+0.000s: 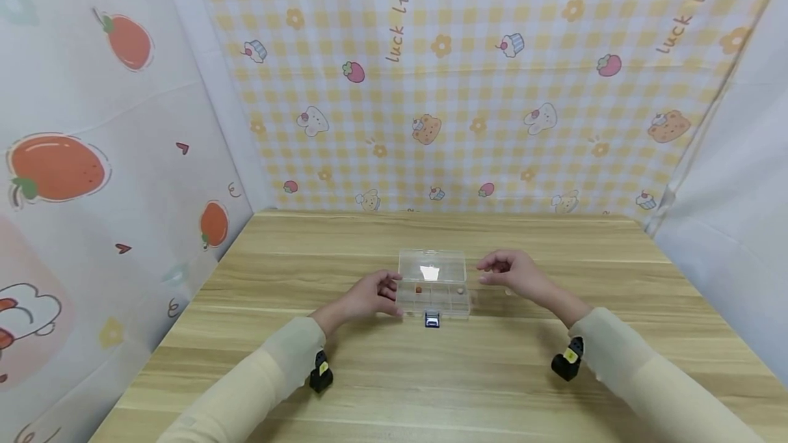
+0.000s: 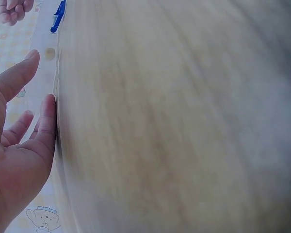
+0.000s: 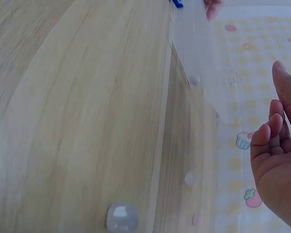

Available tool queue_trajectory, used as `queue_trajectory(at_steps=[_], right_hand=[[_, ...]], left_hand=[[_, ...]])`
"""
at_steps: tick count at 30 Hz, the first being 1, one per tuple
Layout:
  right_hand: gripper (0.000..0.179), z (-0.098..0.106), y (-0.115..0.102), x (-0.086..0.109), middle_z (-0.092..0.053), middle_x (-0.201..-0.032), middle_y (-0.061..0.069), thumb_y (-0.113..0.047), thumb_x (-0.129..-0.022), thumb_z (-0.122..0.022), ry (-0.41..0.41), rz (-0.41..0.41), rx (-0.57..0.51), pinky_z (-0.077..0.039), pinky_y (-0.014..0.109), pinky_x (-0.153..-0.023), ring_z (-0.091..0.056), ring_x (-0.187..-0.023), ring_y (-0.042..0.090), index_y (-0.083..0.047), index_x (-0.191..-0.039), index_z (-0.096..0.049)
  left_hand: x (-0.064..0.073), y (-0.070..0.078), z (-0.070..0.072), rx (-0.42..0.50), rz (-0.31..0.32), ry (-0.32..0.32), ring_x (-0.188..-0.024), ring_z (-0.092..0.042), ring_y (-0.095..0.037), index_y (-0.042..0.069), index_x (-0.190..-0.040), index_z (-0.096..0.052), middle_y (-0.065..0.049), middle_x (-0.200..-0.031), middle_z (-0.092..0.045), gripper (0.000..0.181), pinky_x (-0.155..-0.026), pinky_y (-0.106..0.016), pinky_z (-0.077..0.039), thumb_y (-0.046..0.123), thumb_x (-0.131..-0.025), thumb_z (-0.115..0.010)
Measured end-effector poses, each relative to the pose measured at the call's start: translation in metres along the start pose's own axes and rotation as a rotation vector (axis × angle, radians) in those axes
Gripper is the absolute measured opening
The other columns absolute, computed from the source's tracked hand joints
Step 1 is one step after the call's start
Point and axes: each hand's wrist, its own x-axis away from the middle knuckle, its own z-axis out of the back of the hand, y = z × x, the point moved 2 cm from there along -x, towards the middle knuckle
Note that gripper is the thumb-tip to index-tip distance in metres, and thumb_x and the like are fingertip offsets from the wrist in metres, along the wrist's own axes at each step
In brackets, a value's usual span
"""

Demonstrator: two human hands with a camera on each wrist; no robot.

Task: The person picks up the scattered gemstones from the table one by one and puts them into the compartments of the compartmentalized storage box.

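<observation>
A clear plastic compartment box (image 1: 440,307) lies on the table with its lid (image 1: 443,260) raised at the back and a blue latch (image 1: 432,320) at the front. Inside sit an orange bead (image 1: 418,290) to the left and a whitish bead (image 1: 460,290) to the right. My left hand (image 1: 368,292) rests at the box's left end, fingertips right at its edge, fingers relaxed. Off the right end, my right hand (image 1: 514,273) hovers above the table with loosely bent fingers, nothing showing between them. Near it on the table lies a clear bead (image 3: 122,218).
Another pale bead (image 3: 190,178) and a small pink bead (image 3: 196,219) appear farther back in the right wrist view. The wood-grain table (image 1: 394,381) reaches back to a checked cloth (image 1: 443,101), with white cloth hanging at both sides.
</observation>
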Motion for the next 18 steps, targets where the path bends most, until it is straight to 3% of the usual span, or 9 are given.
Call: queue_trajectory(at_steps=[5, 18], right_hand=[[0.033, 0.01, 0.009, 0.006, -0.054, -0.08, 0.006, -0.011, -0.085, -0.076, 0.02, -0.008, -0.025, -0.04, 0.022, -0.056, -0.045, -0.069, 0.014, 0.01, -0.108, -0.064], [0.03, 0.04, 0.031, 0.022, -0.058, -0.086, 0.009, -0.01, -0.087, -0.073, 0.086, -0.041, 0.042, -0.044, 0.024, -0.06, -0.049, -0.073, 0.014, 0.009, -0.109, -0.065]], left_hand=[[-0.003, -0.004, 0.001, 0.0, 0.006, -0.001, -0.097, -0.058, -0.022, -0.003, -0.133, -0.05, -0.012, -0.112, -0.056, 0.069, -0.087, -0.033, -0.05, 0.0, -0.073, -0.083], [-0.002, -0.002, 0.001, -0.005, 0.006, 0.006, -0.094, -0.058, -0.019, -0.003, -0.133, -0.05, -0.01, -0.109, -0.056, 0.069, -0.085, -0.032, -0.05, -0.001, -0.072, -0.084]])
